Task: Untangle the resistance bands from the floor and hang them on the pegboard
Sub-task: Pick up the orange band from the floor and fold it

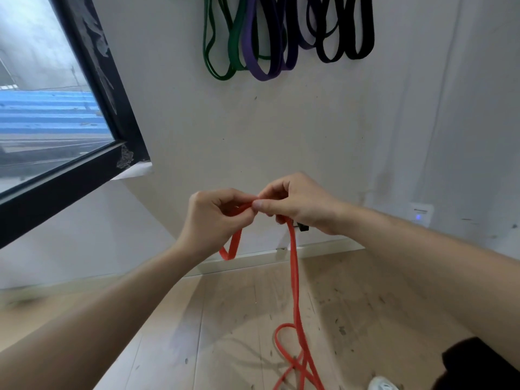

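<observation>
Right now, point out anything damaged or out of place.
The black window frame has torn, peeling film, crumpled at its lower corner. The orange rubber band, pinched by left hand and right hand, trails onto the wooden floor in crossed loops.

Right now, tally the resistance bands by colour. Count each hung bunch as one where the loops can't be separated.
red band, held: 1
green bunch, on the wall: 1
purple bunch, on the wall: 1
black bunch, on the wall: 1
Total: 4
The hung loops overlap and their tops are cropped, so single bands within a bunch cannot be counted.
</observation>
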Motion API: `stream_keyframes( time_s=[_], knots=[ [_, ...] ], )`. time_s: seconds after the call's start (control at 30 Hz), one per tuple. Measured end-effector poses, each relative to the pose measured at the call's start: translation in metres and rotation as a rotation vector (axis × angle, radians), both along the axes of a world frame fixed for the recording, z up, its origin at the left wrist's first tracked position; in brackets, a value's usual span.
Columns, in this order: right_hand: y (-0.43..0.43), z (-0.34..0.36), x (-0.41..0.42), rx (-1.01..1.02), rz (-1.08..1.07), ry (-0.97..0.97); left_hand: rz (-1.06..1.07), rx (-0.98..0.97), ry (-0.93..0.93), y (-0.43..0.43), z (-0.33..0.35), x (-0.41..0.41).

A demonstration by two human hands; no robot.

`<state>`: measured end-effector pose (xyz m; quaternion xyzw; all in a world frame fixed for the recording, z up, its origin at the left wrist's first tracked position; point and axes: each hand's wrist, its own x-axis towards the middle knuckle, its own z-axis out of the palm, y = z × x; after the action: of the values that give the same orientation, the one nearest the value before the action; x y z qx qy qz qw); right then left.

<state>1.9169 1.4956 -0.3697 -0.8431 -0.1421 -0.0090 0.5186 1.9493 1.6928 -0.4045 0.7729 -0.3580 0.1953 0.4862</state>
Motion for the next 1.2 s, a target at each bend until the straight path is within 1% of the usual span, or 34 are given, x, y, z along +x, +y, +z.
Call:
stream_keyframes(
  time_s=[0.07, 0.13, 0.2, 0.27, 0.4, 0.5, 0.57, 0.6, 0.7, 0.8, 1.0, 1.1, 1.13, 1.2],
  knots=[
    [0.002, -0.001, 0.000, -0.029, -0.024, -0.031, -0.007, 0.002, 0.004, 0.000, 0.000, 0.000],
    [0.000, 0.000, 0.000, 0.004, -0.032, -0.031, -0.029, 0.015, 0.026, 0.000, 0.001, 0.001],
    [-0.005, 0.001, 0.000, 0.058, -0.040, -0.012, -0.027, 0.021, 0.102, 0.001, 0.002, 0.001],
    [-0.010, 0.001, 0.002, 0.099, -0.058, 0.002, -0.040, 0.011, 0.254, 0.006, 0.004, 0.002],
    [-0.025, 0.001, 0.008, 0.201, -0.087, 0.041, -0.115, 0.013, 0.637, 0.019, 0.002, 0.012],
    [-0.036, 0.001, 0.012, 0.243, -0.109, 0.054, -0.238, -0.043, 0.936, 0.030, -0.006, 0.021],
    [-0.042, -0.001, 0.015, 0.259, -0.131, 0.062, -0.326, -0.081, 1.070, 0.038, -0.009, 0.024],
    [-0.045, -0.002, 0.016, 0.274, -0.141, 0.066, -0.357, -0.081, 1.092, 0.042, -0.010, 0.024],
    [-0.052, -0.004, 0.019, 0.308, -0.170, 0.076, -0.402, -0.120, 1.050, 0.047, -0.011, 0.026],
    [-0.054, -0.007, 0.021, 0.317, -0.187, 0.081, -0.371, -0.192, 0.980, 0.047, -0.012, 0.028],
    [-0.054, -0.010, 0.022, 0.289, -0.182, 0.073, -0.132, -0.280, 0.841, 0.028, -0.006, 0.022],
    [-0.054, -0.010, 0.024, 0.298, -0.187, 0.069, 0.040, -0.246, 0.739, 0.024, -0.007, 0.023],
    [-0.055, -0.011, 0.024, 0.298, -0.195, 0.068, 0.070, -0.236, 0.721, 0.025, -0.008, 0.023],
    [-0.055, -0.012, 0.025, 0.282, -0.203, 0.066, 0.056, -0.244, 0.732, 0.026, -0.008, 0.023]
  ],
)
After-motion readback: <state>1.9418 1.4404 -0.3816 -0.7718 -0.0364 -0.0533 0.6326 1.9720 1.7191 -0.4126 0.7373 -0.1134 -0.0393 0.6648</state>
